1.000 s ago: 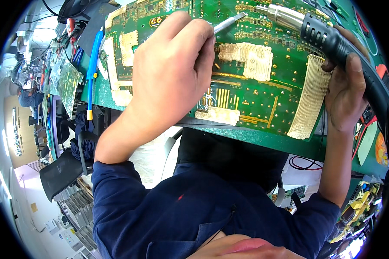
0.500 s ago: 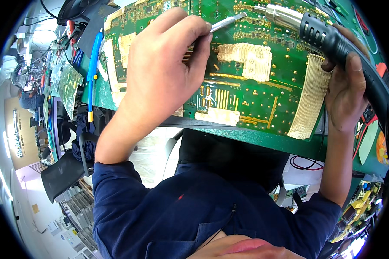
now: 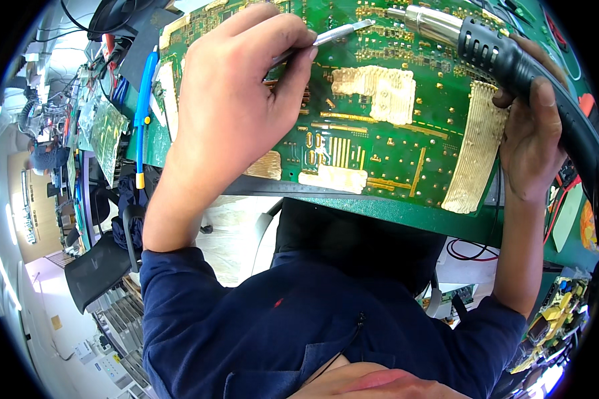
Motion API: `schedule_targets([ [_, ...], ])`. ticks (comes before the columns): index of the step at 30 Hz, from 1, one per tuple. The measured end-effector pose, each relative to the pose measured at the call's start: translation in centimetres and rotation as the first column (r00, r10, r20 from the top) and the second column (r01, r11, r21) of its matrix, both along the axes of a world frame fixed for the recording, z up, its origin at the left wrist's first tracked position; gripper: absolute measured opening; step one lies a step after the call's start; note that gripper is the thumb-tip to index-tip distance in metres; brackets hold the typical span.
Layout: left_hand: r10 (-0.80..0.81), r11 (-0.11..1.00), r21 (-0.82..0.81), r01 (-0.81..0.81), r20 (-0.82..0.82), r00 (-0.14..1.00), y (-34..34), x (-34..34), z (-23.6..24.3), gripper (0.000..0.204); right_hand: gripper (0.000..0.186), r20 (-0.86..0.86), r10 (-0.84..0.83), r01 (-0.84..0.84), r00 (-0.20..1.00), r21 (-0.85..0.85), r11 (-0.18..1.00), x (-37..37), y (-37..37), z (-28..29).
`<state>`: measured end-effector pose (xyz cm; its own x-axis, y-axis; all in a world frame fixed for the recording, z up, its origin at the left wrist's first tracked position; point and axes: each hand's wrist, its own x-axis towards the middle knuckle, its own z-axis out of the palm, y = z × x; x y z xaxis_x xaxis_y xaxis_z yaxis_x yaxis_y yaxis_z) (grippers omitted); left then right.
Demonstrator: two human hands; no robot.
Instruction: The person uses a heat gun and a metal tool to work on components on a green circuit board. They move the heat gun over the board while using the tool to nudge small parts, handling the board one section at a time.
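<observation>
A large green circuit board (image 3: 439, 143) with gold pads and ridged cream-coloured patches lies before me on the bench. Pinched between thumb and fingers, a slim silver flat-tipped tool (image 3: 343, 33) extends from my left hand (image 3: 246, 86); its tip is over the upper part of the board. Its other end is hidden by the hand. My right hand (image 3: 534, 143) is wrapped round the black handle of a hot air gun (image 3: 489, 50). The gun's metal nozzle points left, above the small parts near the board's far edge, a short way right of the tool's tip.
A blue pen-like tool (image 3: 144, 113) with a yellow end lies left of the board on the green bench mat (image 3: 406, 214). Another circuit board (image 3: 108, 136) and cables are farther left. A black chair (image 3: 100, 269) stands at the lower left. Red and black leads (image 3: 472, 251) hang at the right.
My left hand has shifted slightly left with the silver tool, uncovering more of a cream patch at the board's near edge. The hot air gun has moved very slightly left.
</observation>
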<state>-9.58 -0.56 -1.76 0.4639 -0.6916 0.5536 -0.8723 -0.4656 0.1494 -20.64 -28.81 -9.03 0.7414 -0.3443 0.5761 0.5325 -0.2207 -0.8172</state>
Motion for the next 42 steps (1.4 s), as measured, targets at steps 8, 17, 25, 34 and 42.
schedule_targets([
  [8,-0.042,0.999,-0.026,0.042,0.009,0.999,0.0,0.4,-0.4,0.01,0.047,0.005,-0.039,0.039,0.999,-0.023,0.999,0.0,0.1,-0.1],
  [17,-0.081,0.997,0.004,0.081,0.022,0.997,-0.1,0.7,-0.1,0.01,0.05,0.002,0.021,-0.021,1.0,0.031,0.999,-0.2,-0.2,-0.2],
  [25,-0.134,0.989,0.054,0.138,-0.064,0.989,-0.1,1.7,1.8,0.011,0.052,0.012,0.024,-0.025,1.0,0.037,0.999,-0.2,-0.4,-0.6],
  [34,-0.241,0.959,0.112,0.26,-0.158,0.957,-0.2,4.1,2.5,0.013,0.052,0.021,0.029,-0.029,0.999,0.031,0.999,-0.3,-0.5,-0.4],
  [42,-0.192,0.979,0.049,0.198,-0.104,0.976,0.6,4.1,1.8,0.013,0.047,0.029,0.039,-0.037,0.999,-0.041,0.998,0.0,-0.4,-0.1],
])
